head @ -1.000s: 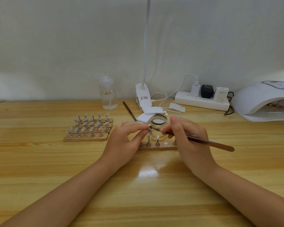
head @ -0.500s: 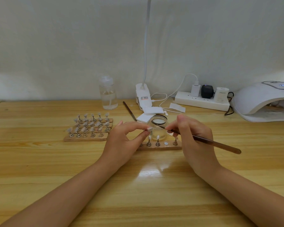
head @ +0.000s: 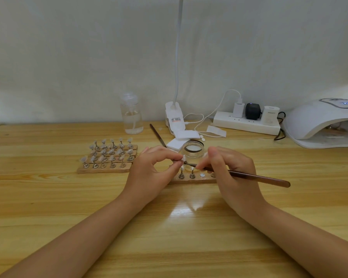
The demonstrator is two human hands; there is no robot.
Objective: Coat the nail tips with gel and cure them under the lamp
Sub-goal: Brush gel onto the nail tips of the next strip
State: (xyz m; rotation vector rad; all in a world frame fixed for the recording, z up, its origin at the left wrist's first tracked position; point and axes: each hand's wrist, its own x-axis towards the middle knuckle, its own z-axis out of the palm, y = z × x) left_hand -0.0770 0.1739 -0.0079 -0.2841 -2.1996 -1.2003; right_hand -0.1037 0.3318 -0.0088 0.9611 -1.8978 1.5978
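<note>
two bare forearms, no sleeves showing; left hand (head: 149,173) and right hand (head: 233,175) wear nothing.

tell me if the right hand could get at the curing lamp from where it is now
Probably yes. The curing lamp sits at the table's far right with its opening facing the hands, and bare table lies between. But the right hand holds the brush, so it would have to put that down or carry it along.

Jar (head: 192,152) behind small stand (head: 191,179); curing lamp (head: 317,121) far right.

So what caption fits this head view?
Left hand pinches a clear nail tip while right hand strokes it with a brown-handled brush.
</note>
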